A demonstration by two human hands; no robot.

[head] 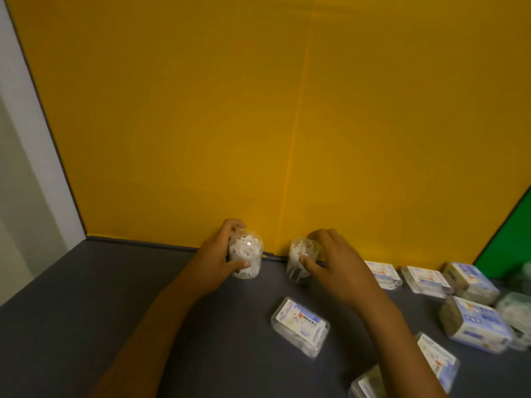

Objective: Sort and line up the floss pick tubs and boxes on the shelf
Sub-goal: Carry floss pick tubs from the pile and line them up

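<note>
Right at the back of the dark grey shelf (86, 297), against the yellow back panel (201, 110), I have two clear floss pick tubs standing upright, near each other but apart. My left hand (218, 261) grips the left tub (246, 258), thumb curled across its near face and fingers (234, 225) wrapped over the far side. My right hand (330, 259) holds the right tub (300, 261) the same way, thumb pressed on its front and fingers curled over the top. Both tubs are packed with white floss picks. Nearer to me, between my forearms, a flat clear floss pick box (300, 326) with a printed label lies alone on the shelf, well apart from the tubs. Off to the right, two more clear boxes (383, 274) (426, 280) lie side by side near the back edge, and beyond them sit two taller blue-and-white packs (471, 280) (478, 323), one behind the other. Further clear boxes (436, 360) lie at the lower right, partly hidden by my right forearm; I cannot tell how many. A green panel (508, 239) meets the yellow one at the right, and a white wall (26, 168) borders the shelf on the left.
</note>
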